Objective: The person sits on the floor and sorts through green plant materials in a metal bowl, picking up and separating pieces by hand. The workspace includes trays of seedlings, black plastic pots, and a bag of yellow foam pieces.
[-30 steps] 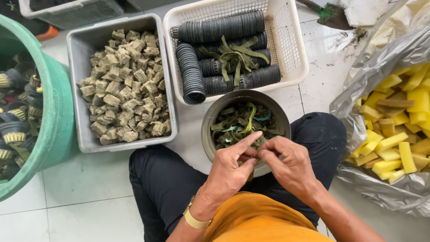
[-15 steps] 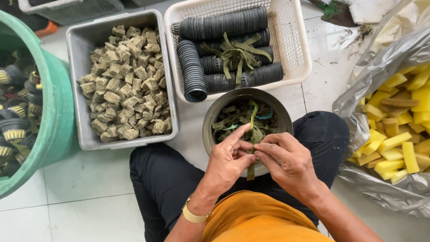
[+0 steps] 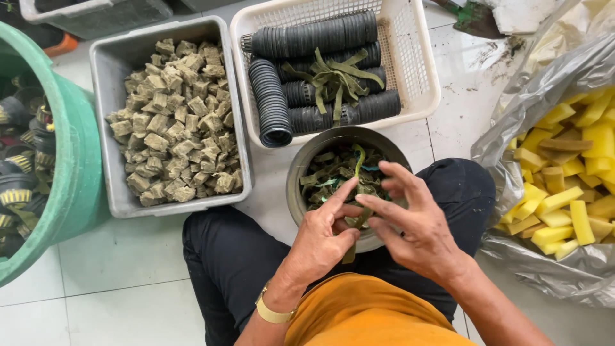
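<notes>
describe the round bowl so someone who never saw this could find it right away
Start at the white plastic basket of black ribbed pots. Just below its near edge, between the seated person's knees, sits the round grey metal bowl of green leaf strips. It is the only round metal container, and both hands work above it.
</notes>
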